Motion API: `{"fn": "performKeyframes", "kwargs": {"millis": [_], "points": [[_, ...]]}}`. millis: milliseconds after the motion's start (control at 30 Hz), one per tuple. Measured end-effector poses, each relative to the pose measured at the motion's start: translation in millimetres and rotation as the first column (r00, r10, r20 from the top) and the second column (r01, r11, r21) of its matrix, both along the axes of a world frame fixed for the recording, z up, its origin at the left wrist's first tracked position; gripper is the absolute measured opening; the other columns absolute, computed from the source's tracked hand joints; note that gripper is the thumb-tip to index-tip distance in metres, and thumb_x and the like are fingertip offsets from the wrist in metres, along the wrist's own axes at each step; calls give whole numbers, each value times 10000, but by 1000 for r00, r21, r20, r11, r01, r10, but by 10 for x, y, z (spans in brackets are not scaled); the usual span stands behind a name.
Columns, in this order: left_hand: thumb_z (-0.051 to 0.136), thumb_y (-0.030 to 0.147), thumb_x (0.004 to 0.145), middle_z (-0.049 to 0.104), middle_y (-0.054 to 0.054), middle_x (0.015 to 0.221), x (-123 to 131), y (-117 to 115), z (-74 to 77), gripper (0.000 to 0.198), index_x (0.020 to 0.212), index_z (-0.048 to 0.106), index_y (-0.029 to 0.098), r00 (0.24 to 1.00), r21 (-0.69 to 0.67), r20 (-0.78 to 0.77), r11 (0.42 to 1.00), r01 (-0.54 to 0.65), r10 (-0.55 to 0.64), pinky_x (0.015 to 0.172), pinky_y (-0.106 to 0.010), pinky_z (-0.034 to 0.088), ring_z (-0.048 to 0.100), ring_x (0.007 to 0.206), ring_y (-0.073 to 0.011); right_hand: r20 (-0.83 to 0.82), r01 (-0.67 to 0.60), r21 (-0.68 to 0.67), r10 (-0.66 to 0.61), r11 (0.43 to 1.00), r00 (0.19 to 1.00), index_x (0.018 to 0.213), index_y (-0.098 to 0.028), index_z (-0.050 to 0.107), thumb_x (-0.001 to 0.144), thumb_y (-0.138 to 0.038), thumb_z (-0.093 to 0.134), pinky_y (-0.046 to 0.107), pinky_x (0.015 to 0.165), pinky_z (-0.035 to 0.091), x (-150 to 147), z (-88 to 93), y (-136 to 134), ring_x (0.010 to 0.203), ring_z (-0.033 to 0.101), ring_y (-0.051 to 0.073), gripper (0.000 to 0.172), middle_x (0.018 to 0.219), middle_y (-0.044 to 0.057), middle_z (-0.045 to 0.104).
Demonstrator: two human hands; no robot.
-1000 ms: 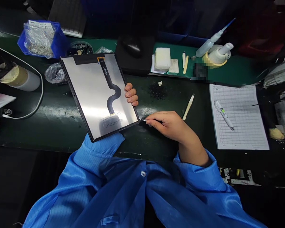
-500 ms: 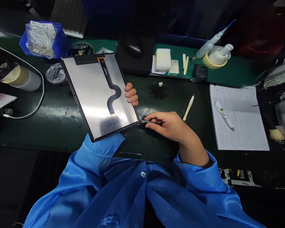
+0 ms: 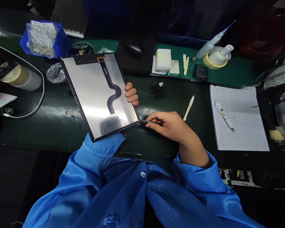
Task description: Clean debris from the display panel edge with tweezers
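A tablet display panel, silvery on the side facing me, is held tilted above the bench. A black S-shaped ribbon cable runs down its back. My left hand grips the panel from underneath; its fingertips curl over the right edge and the rest is hidden. Between the pinched fingers of my right hand is a pair of dark, thin tweezers. Their tip meets the panel's lower right corner. Whether the tip grasps anything is too small to tell.
A white-handled tool lies right of a patch of black crumbs. Farther right is a printed form with a pen on it. Along the back stand a blue bin, a white sponge block and a dropper bottle.
Almost nothing differs. The panel and both hands keep their places, with the tweezers still at the same corner.
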State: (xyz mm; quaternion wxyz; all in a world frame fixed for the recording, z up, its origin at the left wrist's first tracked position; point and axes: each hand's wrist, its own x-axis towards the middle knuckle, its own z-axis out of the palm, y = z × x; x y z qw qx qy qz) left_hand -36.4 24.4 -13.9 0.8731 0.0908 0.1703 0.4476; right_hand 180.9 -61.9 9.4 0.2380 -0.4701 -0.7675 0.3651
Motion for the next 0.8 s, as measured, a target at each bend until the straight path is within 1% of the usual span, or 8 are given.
{"fn": "performKeyframes", "kwargs": {"millis": [100,167,233,300,367,500,633,800], "points": [[265,416,1039,364,-8,658,-34,17,-16,376,777,411,190,997,15,49,998,55,-56,514,-261,453,431,526,-116,27,-54,76,52,996,998,996,-228,780,962,-294,670,291,769,532,-2,16,22,849,731,183,133,945,34,798],[255,388,1042,365,-9,663,-41,17,-9,366,775,406,189,997,10,52,998,60,-60,521,-260,458,436,531,-116,41,-74,75,71,994,997,986,-231,779,998,-281,611,297,796,529,-3,29,28,871,734,183,176,945,33,800],[243,377,1043,360,-10,663,-30,3,23,368,768,397,186,999,8,37,1000,26,-27,516,-252,450,424,531,-111,27,-54,19,54,998,998,977,-229,771,1005,-287,594,285,753,528,-4,34,18,800,726,167,189,860,20,787],[222,381,1045,340,-5,654,-6,-23,74,383,756,379,185,1000,11,17,1000,-19,19,501,-237,433,397,519,-101,-4,-5,-48,5,999,1000,1007,-219,760,962,-318,660,265,671,518,-6,29,1,704,699,151,148,796,9,765],[203,384,1048,308,4,642,23,-49,128,392,746,356,186,997,4,-2,997,-71,71,479,-220,406,359,499,-91,-24,33,-66,-34,997,999,1022,-211,755,903,-334,736,259,634,512,-7,22,-9,687,690,152,173,816,16,768],[149,394,1051,267,14,636,60,-69,184,412,746,339,192,989,-4,-11,989,-150,150,463,-213,367,278,488,-88,10,-4,58,3,998,1000,991,-228,776,944,-298,685,293,762,543,-10,24,18,839,733,189,124,941,43,801],[71,468,1042,200,30,640,62,-55,159,474,743,320,196,969,42,-8,968,-246,247,460,-206,348,212,499,-90,19,-12,117,10,993,1000,1025,-243,791,1001,-275,583,304,836,549,-19,23,44,927,746,196,212,1011,42,811],[167,440,1053,179,24,671,50,-24,79,418,749,314,193,947,127,-81,946,-298,309,479,-185,333,191,525,-100,-37,120,23,-119,993,992,1079,-244,785,893,-320,729,267,672,531,-28,-18,44,740,717,165,208,882,17,796]]}}
